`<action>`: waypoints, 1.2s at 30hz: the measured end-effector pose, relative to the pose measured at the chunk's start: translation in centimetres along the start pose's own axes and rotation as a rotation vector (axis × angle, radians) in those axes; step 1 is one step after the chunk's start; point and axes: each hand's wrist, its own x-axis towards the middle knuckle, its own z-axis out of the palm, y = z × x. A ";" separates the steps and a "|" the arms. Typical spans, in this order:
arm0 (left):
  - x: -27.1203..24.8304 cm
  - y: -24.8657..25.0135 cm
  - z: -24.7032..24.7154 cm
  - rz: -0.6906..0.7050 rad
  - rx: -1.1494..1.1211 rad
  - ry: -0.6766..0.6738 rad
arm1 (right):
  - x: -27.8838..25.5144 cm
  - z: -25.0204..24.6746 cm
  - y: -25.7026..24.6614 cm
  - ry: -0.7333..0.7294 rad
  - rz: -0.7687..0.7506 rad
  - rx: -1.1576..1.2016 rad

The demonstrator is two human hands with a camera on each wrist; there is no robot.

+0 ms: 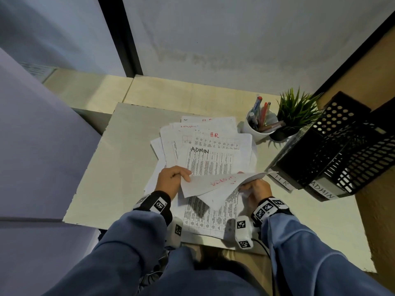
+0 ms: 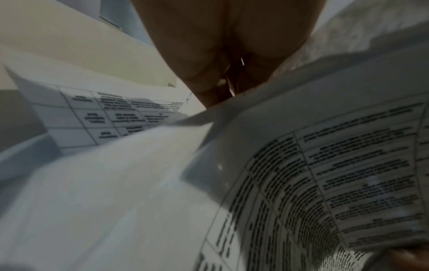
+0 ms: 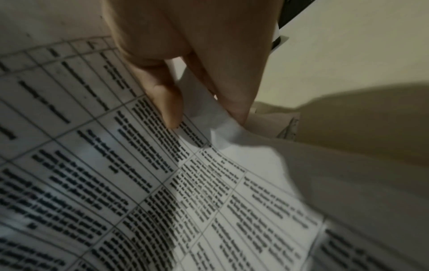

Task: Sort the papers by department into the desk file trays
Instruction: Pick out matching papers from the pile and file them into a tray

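Observation:
A loose pile of printed papers [image 1: 213,159] lies mid-desk; its top sheet reads ADMIN, and one behind reads HR. Over the pile's near part a turned-over sheet [image 1: 215,184] with red writing showing through is held up between both hands. My left hand [image 1: 183,175] grips its left edge, thumb on top. My right hand [image 1: 250,185] pinches its right corner, seen in the right wrist view as thumb and fingers [image 3: 171,102] closed on a paper corner [image 3: 204,104]. Black mesh file trays [image 1: 342,146] stand at the right with tags HR [image 1: 282,180] and ADMIN [image 1: 321,190].
A white cup of pens [image 1: 259,127] and a small potted plant [image 1: 297,112] stand behind the pile, next to the trays. Bare desk surface [image 1: 119,159] lies left of the papers. A wall closes off the back.

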 end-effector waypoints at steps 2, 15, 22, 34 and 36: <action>-0.4 0.5 0.3 -0.050 -0.015 -0.028 | 0.2 -0.4 -0.1 0.016 -0.006 -0.074; 1.1 1.0 0.4 -0.278 0.421 0.133 | 0.4 -0.7 -0.1 0.002 -0.026 -0.287; 1.1 1.7 -1.4 0.026 0.416 0.219 | -0.9 -0.9 -1.0 0.027 -0.006 -0.173; -0.6 4.2 2.2 -0.127 -0.069 -0.033 | -1.4 -0.5 -1.3 0.023 0.005 0.096; -0.9 5.2 2.0 -0.146 -0.063 -0.026 | -1.3 -0.3 -1.2 0.011 -0.023 0.157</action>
